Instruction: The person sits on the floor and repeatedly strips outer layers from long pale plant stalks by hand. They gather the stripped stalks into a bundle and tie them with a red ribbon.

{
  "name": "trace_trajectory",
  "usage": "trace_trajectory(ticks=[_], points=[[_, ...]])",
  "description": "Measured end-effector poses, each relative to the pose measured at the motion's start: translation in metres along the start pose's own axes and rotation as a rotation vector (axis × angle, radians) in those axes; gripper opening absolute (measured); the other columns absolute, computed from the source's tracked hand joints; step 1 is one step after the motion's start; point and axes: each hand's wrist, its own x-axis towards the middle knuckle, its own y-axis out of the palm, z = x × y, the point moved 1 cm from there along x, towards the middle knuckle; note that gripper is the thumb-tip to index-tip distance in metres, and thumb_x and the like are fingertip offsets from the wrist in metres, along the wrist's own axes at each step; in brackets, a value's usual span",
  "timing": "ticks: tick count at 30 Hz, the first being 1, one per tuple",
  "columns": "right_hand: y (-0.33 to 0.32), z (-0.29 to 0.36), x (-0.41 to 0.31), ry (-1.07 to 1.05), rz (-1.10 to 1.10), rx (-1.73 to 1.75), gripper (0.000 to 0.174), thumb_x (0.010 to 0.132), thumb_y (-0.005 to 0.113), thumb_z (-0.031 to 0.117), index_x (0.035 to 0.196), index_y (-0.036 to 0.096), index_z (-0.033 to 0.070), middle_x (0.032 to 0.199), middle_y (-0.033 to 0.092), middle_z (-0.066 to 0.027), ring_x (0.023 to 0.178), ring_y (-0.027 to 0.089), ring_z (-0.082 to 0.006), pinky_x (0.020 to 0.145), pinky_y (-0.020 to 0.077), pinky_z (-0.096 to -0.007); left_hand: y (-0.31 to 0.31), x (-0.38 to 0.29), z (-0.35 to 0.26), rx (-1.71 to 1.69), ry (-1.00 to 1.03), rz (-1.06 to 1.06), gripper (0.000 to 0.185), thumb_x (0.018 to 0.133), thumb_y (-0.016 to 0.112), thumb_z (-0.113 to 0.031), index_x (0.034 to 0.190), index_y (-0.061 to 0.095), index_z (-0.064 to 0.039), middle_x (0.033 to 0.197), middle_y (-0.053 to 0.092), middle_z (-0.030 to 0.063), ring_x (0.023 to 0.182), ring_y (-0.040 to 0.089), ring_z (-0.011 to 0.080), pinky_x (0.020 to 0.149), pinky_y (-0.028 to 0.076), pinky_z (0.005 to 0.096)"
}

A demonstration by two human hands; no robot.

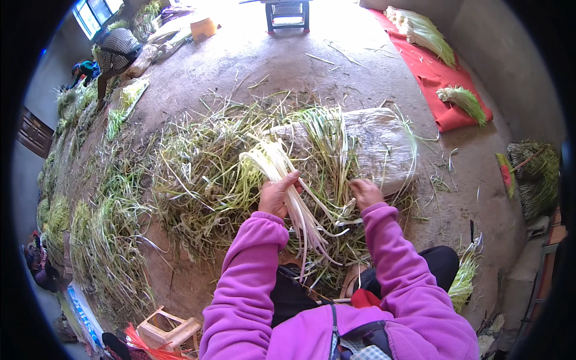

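Observation:
A bunch of pale blanched stalks (294,207), probably garlic chives, is gripped around its middle by my left hand (275,197). Its white ends fan down toward my lap, and its yellowish tips droop over the far side. My right hand (366,193) is beside the bunch, fingers curled close to some thin stems; whether it pinches any is unclear. Beneath both hands spreads a heap of tangled green and dry leaves (202,166). Longer green stalks (326,135) lie partly on a clear plastic-wrapped block (378,139) just beyond my right hand.
Bundles of white-stemmed stalks (461,101) rest on a red cloth (432,90) at the right. More loose greens (108,238) cover the floor at left, near a small wooden stool (168,330). A bent-over person (119,47) is at far left; a wheeled frame (288,15) stands ahead.

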Motion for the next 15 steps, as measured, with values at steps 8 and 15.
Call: trace_trajectory(ticks=[8,15], points=[[0.028,0.076,-0.015,-0.08,0.268,0.772,0.023,0.079,0.062,0.021,0.089,0.057,0.001,0.078,0.06,-0.0042,0.07,0.055,-0.0079,0.064,0.0451,-0.0223,0.0,0.0,0.011,0.092,-0.004,0.063,0.023,0.072,0.067,-0.009,0.089,0.055,0.0,0.073,0.058,0.0069,0.06,0.057,0.0164,0.054,0.05,0.0272],[0.021,0.069,-0.022,0.053,0.422,1.025,0.019,0.085,0.054,0.019,0.089,0.058,0.001,0.071,0.059,-0.0005,0.062,0.05,-0.0051,0.055,0.0413,-0.0198,0.005,-0.006,0.015,0.138,0.008,0.062,0.021,0.07,0.068,-0.009,0.085,0.057,0.0,0.069,0.059,0.006,0.056,0.056,0.0143,0.051,0.048,0.0253]])
